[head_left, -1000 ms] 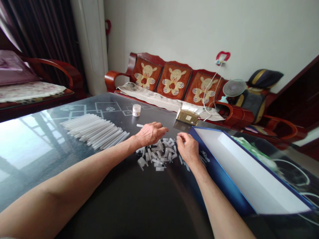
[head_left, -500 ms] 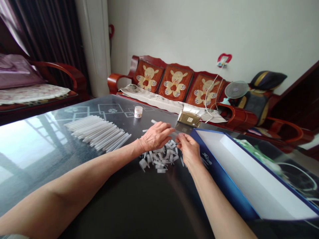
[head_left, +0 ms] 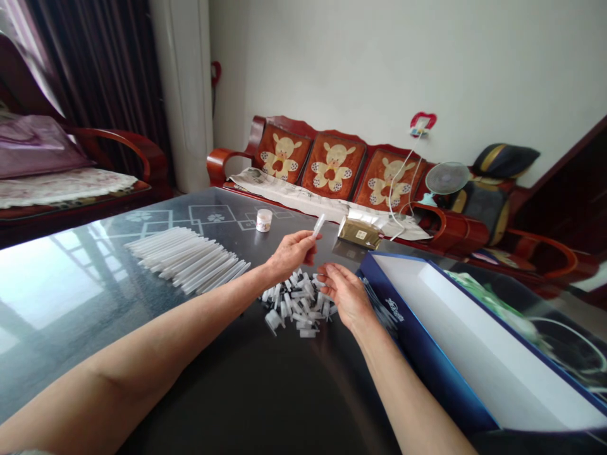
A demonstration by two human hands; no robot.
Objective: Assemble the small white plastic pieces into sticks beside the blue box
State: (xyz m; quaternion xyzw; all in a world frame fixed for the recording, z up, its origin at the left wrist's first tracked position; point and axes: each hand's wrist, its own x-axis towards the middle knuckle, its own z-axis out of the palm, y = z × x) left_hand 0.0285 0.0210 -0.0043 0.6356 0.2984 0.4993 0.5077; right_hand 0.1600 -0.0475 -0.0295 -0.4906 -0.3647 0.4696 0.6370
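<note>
My left hand (head_left: 296,251) is closed on a slim white pen barrel (head_left: 319,225), which points up and away from me. Just to the right and a little lower, my right hand (head_left: 344,289) hovers at the right edge of a pile of small whitish pen caps (head_left: 303,309). Its fingers are bent and slightly apart, and I make out nothing between them. On the left of the table lies a slanted row of many similar white barrels (head_left: 187,259), side by side. Thin dark sticks (head_left: 379,303) lie between my right hand and the blue box.
A long open blue box (head_left: 427,360) with a white inside stands at the right. A small white cup-like tub (head_left: 264,220) and a gold tissue box (head_left: 359,232) sit farther back on the dark glossy table (head_left: 227,392). Beyond it is a wooden sofa (head_left: 227,161) with cushions.
My hands, close together before, have moved apart. The left has turned so the barrel points upward and shows clearly; the right has dropped slightly left toward the caps.
</note>
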